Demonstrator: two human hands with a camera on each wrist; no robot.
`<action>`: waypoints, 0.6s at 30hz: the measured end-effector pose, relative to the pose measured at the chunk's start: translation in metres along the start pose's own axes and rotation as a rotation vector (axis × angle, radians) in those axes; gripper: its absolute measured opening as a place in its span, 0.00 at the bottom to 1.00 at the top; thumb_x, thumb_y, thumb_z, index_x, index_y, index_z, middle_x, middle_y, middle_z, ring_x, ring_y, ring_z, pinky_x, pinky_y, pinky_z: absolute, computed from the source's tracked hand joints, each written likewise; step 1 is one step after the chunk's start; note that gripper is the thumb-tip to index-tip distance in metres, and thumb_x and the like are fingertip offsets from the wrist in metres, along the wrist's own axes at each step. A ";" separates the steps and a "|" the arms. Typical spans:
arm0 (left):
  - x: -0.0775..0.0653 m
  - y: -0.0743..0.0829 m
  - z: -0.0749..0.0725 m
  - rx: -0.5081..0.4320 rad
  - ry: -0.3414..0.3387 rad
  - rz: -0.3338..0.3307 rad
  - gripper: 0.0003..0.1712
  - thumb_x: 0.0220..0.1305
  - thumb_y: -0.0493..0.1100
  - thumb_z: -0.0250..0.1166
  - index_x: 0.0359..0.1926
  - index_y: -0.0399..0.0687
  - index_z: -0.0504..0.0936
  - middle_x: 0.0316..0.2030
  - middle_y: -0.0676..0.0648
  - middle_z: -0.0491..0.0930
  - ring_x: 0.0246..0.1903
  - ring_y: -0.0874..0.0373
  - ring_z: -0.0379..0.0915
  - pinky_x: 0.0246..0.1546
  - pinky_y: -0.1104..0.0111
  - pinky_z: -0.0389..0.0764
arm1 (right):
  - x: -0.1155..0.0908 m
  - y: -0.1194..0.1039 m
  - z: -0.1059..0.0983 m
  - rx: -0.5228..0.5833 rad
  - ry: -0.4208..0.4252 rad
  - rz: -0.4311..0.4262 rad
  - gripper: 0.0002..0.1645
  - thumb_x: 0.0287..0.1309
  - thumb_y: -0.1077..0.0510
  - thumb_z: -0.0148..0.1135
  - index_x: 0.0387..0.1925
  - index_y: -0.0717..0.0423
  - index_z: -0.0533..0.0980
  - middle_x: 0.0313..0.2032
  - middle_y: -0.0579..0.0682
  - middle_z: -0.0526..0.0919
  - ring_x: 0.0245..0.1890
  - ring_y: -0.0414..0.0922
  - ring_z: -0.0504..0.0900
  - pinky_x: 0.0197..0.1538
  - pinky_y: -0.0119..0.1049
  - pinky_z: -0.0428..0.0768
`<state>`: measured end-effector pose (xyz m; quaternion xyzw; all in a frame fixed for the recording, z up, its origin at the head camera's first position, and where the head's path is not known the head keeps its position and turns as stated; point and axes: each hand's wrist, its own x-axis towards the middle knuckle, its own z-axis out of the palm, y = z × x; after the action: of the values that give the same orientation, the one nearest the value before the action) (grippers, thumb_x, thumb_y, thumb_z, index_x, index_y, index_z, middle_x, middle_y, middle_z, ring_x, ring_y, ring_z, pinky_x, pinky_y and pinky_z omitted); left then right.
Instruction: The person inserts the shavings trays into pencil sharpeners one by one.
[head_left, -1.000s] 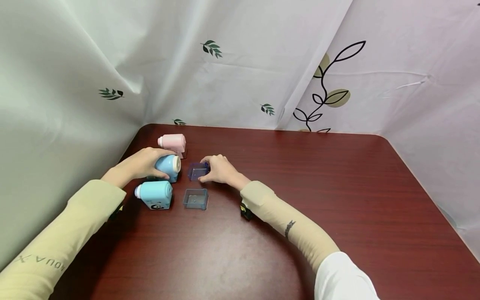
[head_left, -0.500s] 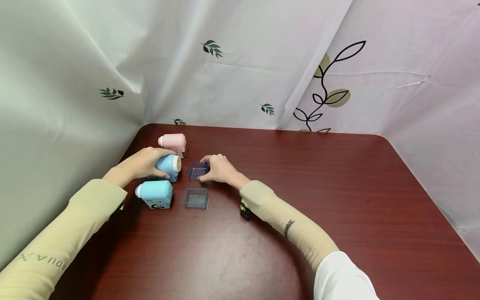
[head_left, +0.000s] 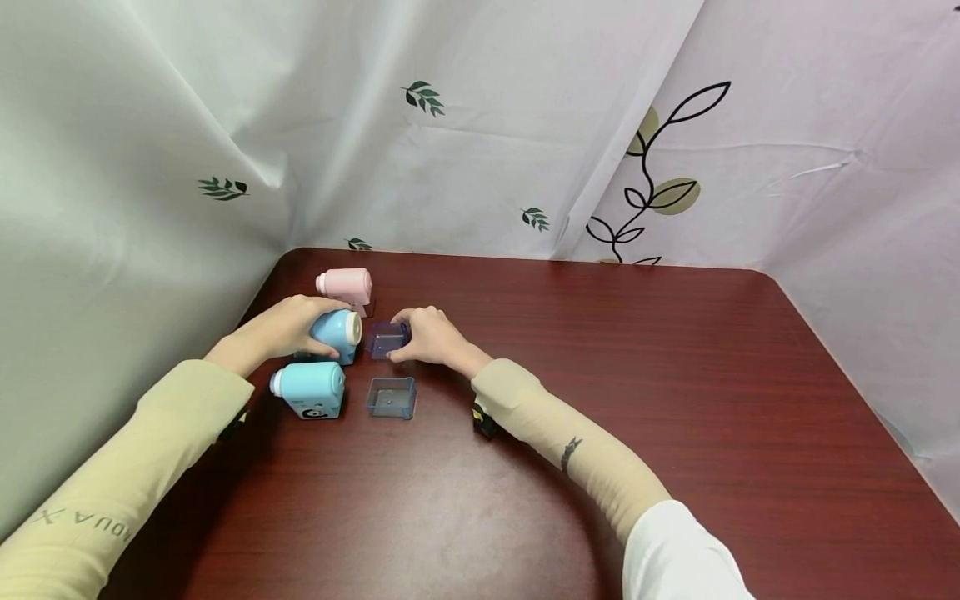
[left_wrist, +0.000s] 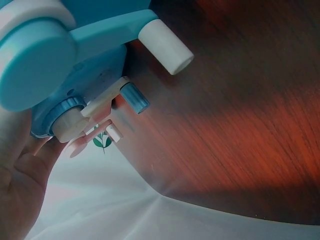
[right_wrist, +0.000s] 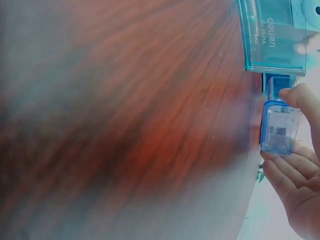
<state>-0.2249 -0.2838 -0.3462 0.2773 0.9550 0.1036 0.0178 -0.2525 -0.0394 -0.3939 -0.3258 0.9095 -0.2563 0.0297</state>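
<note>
My left hand [head_left: 285,325] grips a blue crank pencil sharpener [head_left: 333,332] from above, thumb on the near side and fingers on the far side. In the left wrist view the blue sharpener's crank handle [left_wrist: 134,97] points out over the table. Close to its right, my right hand [head_left: 433,336] pinches a clear violet-blue shavings drawer [head_left: 386,340] between thumb and fingers; the right wrist view shows the drawer [right_wrist: 280,129] held by its sides. A teal sharpener [head_left: 309,383] stands nearer, and a clear teal drawer [head_left: 391,400] lies to its right.
A pink sharpener [head_left: 348,287] stands behind the blue one. The dark red wooden table [head_left: 637,375] extends to the right, and white patterned cloth [head_left: 465,158] hangs along its back and sides.
Over the last half second my right hand has shifted slightly left with the violet-blue drawer, closer to the blue sharpener. My left hand keeps its grip in place.
</note>
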 end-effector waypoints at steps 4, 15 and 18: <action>0.000 -0.001 0.000 0.002 0.004 0.008 0.40 0.42 0.45 0.79 0.57 0.34 0.75 0.48 0.36 0.81 0.44 0.44 0.79 0.48 0.49 0.79 | 0.002 -0.001 0.002 0.005 0.004 -0.011 0.32 0.45 0.45 0.73 0.51 0.56 0.79 0.38 0.47 0.86 0.29 0.36 0.79 0.34 0.23 0.74; 0.002 0.000 -0.001 0.004 -0.001 0.001 0.39 0.42 0.46 0.79 0.56 0.36 0.76 0.47 0.37 0.81 0.42 0.45 0.79 0.48 0.48 0.79 | 0.005 -0.004 0.005 0.018 -0.005 -0.018 0.31 0.46 0.45 0.73 0.50 0.56 0.79 0.39 0.48 0.86 0.29 0.37 0.79 0.33 0.23 0.74; 0.002 0.000 -0.001 0.007 -0.001 0.002 0.39 0.43 0.46 0.79 0.56 0.36 0.76 0.47 0.37 0.81 0.41 0.45 0.79 0.48 0.48 0.79 | 0.006 -0.004 0.006 0.012 -0.009 -0.016 0.32 0.46 0.45 0.73 0.51 0.56 0.79 0.40 0.48 0.86 0.29 0.36 0.79 0.33 0.23 0.73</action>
<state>-0.2270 -0.2830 -0.3457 0.2785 0.9550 0.1003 0.0174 -0.2535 -0.0487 -0.3961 -0.3340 0.9052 -0.2605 0.0337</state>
